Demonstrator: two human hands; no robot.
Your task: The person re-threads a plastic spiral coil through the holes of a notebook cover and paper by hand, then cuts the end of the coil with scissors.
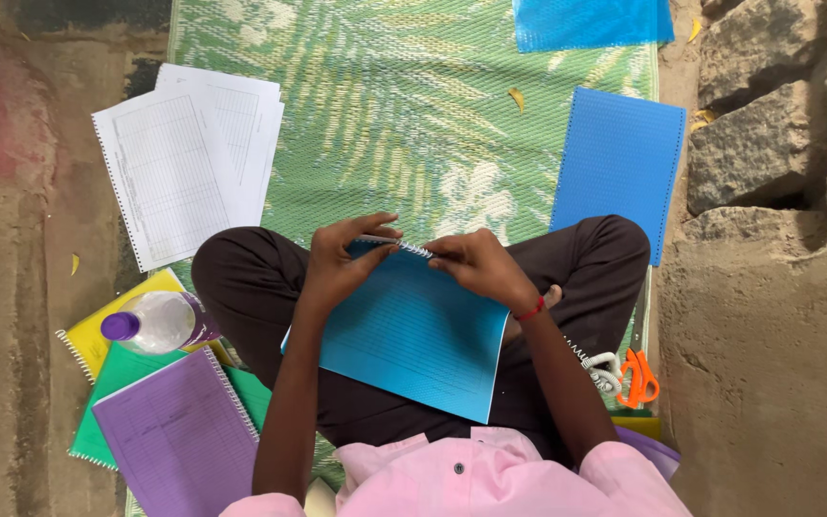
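Mat (404,115) ahead seems open; bottle (157,323) crowds the left side

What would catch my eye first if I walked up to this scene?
Likely the blue notebook on the seated person's lap, with the left hand and right hand pinching its wire spiral at the top edge. Next, the purple-capped bottle on colourful notebooks at left.
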